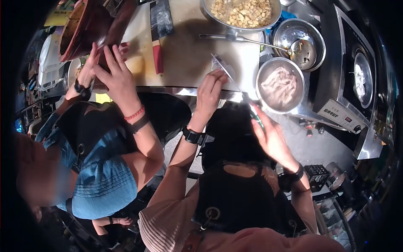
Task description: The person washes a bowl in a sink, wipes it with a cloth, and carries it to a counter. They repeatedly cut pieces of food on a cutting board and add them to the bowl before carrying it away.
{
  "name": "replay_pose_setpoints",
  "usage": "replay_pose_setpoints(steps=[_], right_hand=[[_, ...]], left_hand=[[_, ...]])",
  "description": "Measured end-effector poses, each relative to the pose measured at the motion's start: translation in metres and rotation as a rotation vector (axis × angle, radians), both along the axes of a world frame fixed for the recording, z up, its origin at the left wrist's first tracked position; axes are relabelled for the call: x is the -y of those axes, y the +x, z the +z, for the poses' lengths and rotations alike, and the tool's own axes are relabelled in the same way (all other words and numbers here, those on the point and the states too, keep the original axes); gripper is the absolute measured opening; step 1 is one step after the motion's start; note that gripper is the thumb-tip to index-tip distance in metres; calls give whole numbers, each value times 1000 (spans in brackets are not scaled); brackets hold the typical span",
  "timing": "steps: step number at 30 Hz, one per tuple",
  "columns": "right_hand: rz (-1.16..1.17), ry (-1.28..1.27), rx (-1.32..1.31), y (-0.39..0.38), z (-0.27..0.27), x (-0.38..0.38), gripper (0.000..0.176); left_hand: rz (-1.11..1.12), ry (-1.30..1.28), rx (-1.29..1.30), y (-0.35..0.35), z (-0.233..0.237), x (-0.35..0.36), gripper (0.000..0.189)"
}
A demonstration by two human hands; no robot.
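My right hand [272,136] is wrapped round the green and red handle of a long, narrow-bladed knife [228,72]. The blade points up and left over the front edge of the white cutting board [189,63]. My left hand [210,91] has its fingers bent and pressed together close beside the blade. What those fingers hold, if anything, is hidden. A small translucent scrap [215,65] shows near the blade tip. To the right of the blade stands a steel bowl of pale, raw-looking meat strips [280,86].
A cleaver [158,42] with a red handle lies on the board. Behind are a pan of diced pale pieces [247,12] and a steel bowl [317,40] with a ladle [252,40]. A cooker [348,113] stands right. At left, a co-worker's hands [115,69] are at a large brown mortar [84,33].
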State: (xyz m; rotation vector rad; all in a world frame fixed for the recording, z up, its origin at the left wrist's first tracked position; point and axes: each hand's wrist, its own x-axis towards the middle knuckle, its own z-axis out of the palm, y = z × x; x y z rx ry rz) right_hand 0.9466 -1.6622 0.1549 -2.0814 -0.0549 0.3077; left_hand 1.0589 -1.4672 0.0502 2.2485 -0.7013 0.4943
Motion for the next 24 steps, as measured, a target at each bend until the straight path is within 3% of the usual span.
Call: replay_pose_setpoints(steps=[7,20,24], right_hand=[[-115,-31,11,-4,-1,1,45],[-112,66,-32,-6,2,-10,45],[-105,56,65,-7,-3,-13,46]], left_hand=[[-6,53,37,13,6,7,16],[-66,-8,-73,15,-2,9,17],[-58,22,-41,15,1,9,16]])
